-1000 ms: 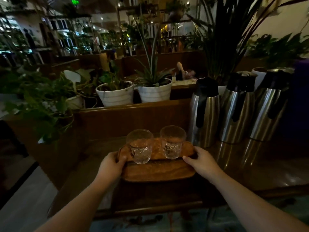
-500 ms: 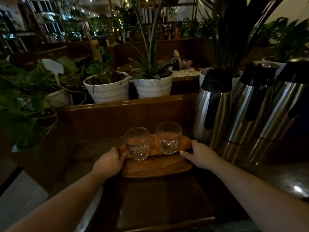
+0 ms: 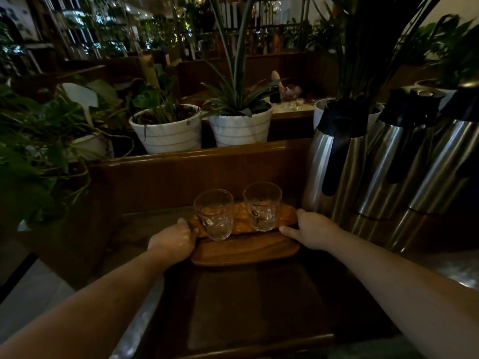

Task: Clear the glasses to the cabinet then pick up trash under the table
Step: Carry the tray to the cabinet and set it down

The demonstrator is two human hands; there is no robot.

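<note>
Two clear glasses stand side by side on an oval wooden tray point(image 3: 246, 251): the left glass point(image 3: 214, 214) and the right glass point(image 3: 262, 206). The tray rests on the dark wooden cabinet top point(image 3: 259, 301). My left hand point(image 3: 174, 239) grips the tray's left end. My right hand point(image 3: 309, 230) holds its right end, thumb along the rim. Both glasses are upright and look empty.
Three steel thermos jugs point(image 3: 337, 161) stand close to the tray's right. A raised wooden ledge point(image 3: 202, 156) runs behind it, with white plant pots point(image 3: 168, 130) and leafy plants point(image 3: 39, 151) beyond and to the left. Pale floor point(image 3: 31, 294) lies at lower left.
Both hands have carried the tray with the glasses forward over the cabinet top, closer to the ledge and the thermos jugs; my view has moved in with it.
</note>
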